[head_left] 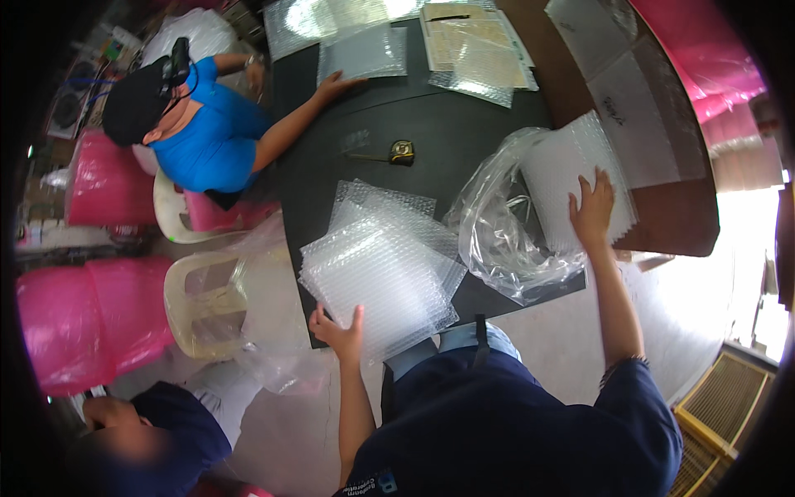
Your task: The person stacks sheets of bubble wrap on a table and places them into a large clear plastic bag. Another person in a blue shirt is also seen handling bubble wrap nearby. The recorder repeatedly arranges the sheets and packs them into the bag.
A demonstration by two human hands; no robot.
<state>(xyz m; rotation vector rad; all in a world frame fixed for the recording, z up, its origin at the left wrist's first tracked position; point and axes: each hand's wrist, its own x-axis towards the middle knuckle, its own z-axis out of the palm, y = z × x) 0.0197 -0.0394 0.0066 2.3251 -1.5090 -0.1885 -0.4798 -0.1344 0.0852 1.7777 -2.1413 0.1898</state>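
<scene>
A loose, fanned pile of clear bubble wrap sheets (377, 277) lies at the near edge of the dark table, its lower corner reaching past the edge. My left hand (338, 333) is at the pile's near left corner, thumb and fingers spread apart against it. On the right stands a neater stack of bubble wrap sheets (559, 178). My right hand (595, 209) rests on it, palm down with fingers spread. Between the two piles, a crumpled clear plastic bag (501, 236) bulges up beside the right stack.
A tape measure (402, 152) sits mid-table (464, 137). Across it, a co-worker in blue (217, 124) touches another bubble wrap sheet (364, 54). Papers with a pen (464, 41) lie at the far side. Brown cardboard (662, 219) borders the right; plastic chairs (203, 302) stand left.
</scene>
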